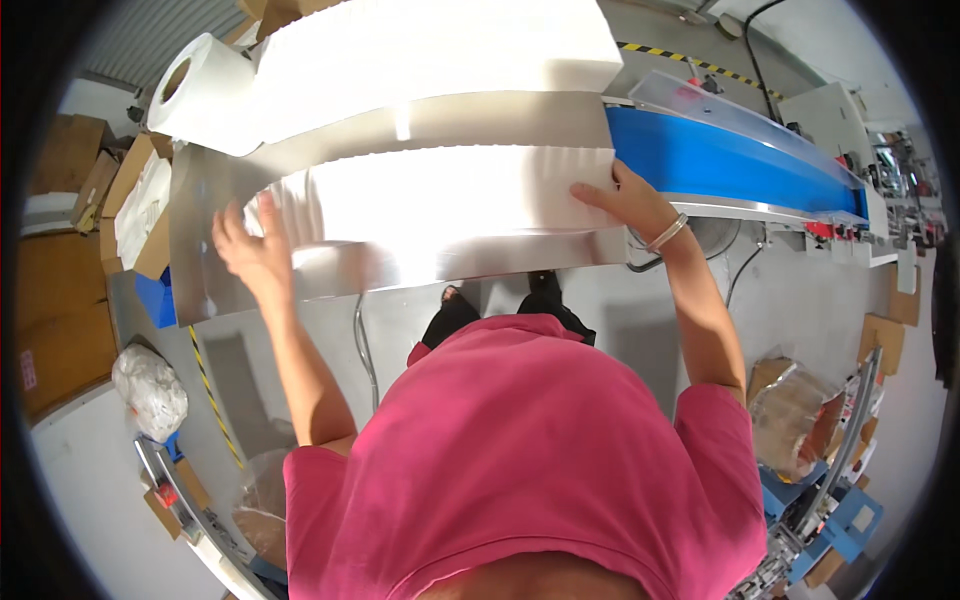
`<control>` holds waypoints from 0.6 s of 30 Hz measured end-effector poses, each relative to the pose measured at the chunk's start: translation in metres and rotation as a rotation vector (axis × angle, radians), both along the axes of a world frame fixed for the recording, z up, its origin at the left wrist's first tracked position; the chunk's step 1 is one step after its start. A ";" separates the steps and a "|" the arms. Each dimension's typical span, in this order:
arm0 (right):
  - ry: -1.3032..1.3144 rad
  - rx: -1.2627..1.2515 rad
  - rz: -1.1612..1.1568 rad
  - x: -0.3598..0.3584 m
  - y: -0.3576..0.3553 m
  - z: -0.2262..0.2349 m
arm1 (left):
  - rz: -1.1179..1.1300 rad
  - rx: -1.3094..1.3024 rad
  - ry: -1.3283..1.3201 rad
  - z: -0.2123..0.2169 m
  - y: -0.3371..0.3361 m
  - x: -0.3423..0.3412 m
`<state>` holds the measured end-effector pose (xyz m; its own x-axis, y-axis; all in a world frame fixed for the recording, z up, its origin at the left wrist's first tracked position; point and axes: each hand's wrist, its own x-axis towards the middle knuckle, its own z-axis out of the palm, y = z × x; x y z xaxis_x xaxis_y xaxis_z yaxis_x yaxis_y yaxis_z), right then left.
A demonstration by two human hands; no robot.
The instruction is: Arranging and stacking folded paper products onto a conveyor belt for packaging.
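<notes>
A long white stack of thin, wavy-edged sheets (440,195) lies along the near part of a shiny metal table (500,118). At its left end is my left hand (252,252), fingers spread and thumb raised beside the sheets. My right hand (635,205), with a pale bracelet on the wrist, grips the right end, its thumb over the near face and its fingers around the end. Whether the left fingers touch the stack I cannot tell. Glare hides the separate sheets.
Behind the stack lies a larger white block of material (430,50), with a white roll (200,95) to its left. A blue conveyor belt (730,155) runs off to the right. Open cartons (140,205) stand at the left; a plastic-covered box (795,420) sits at the lower right.
</notes>
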<state>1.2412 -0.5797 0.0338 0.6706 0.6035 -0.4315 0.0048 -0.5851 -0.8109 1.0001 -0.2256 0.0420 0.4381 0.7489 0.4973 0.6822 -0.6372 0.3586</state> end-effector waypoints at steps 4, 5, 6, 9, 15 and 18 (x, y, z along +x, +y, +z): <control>0.134 0.113 -0.093 0.011 -0.006 0.006 | -0.587 -0.234 -0.205 0.006 -0.164 0.070; 0.235 0.162 -0.103 0.015 -0.006 0.005 | -0.659 -0.163 -0.183 0.006 -0.202 0.086; 0.241 0.160 -0.092 0.023 -0.008 0.001 | -0.713 -0.160 -0.177 -0.001 -0.231 0.099; 0.165 0.012 0.077 0.050 -0.003 -0.005 | -0.725 -0.179 -0.055 -0.012 -0.270 0.128; 0.458 0.165 0.111 0.069 -0.007 -0.013 | -0.691 -0.191 -0.024 -0.023 -0.277 0.138; 0.536 0.235 0.115 0.075 -0.015 -0.025 | -0.688 -0.129 0.083 -0.020 -0.280 0.140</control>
<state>1.3162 -0.5949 0.0090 0.3206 0.7796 -0.5381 -0.3882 -0.4100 -0.8253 1.1402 -0.5058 0.0224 0.8659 0.3392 0.3675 0.1683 -0.8896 0.4246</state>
